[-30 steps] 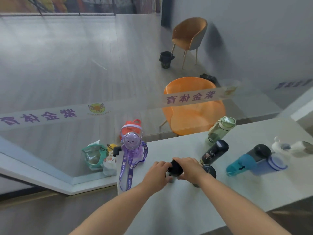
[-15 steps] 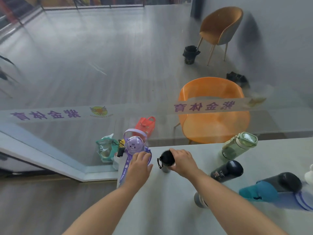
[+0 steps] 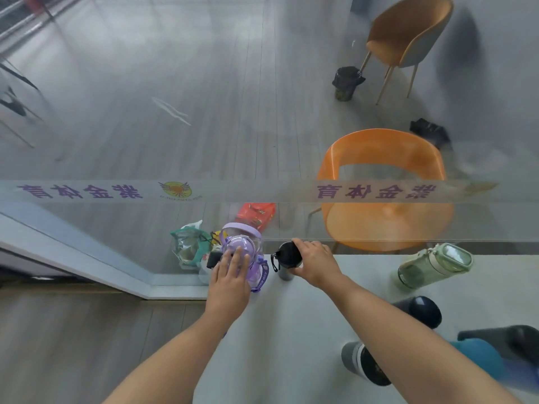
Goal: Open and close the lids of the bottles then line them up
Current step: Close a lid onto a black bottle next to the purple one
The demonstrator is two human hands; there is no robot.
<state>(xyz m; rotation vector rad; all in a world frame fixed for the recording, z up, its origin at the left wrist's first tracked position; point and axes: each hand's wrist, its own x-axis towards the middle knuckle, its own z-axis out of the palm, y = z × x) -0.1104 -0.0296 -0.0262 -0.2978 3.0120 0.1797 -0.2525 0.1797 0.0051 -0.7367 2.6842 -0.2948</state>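
A black-lidded grey bottle (image 3: 284, 259) stands upright at the table's far edge, and my right hand (image 3: 313, 262) grips its top from the right. To its left stands a purple bottle (image 3: 243, 246) with a purple strap. My left hand (image 3: 230, 277) lies flat against the purple bottle's near side, fingers spread. A pale green bottle (image 3: 434, 263) stands at the far right. A dark navy bottle (image 3: 420, 312), a grey and black bottle (image 3: 361, 364) and a teal bottle (image 3: 478, 357) lie near my right forearm, partly hidden.
The white table (image 3: 291, 316) ends at a glass wall with a printed band (image 3: 262, 191). Beyond the glass stand an orange chair (image 3: 385, 199), a tan chair (image 3: 408, 33) and a small bin (image 3: 347, 83). Bags (image 3: 189, 243) sit on the floor past the table's left corner.
My right hand carried the black-lidded bottle to the far edge beside the purple bottle and stood it up. My left hand let go of it and moved onto the purple bottle.
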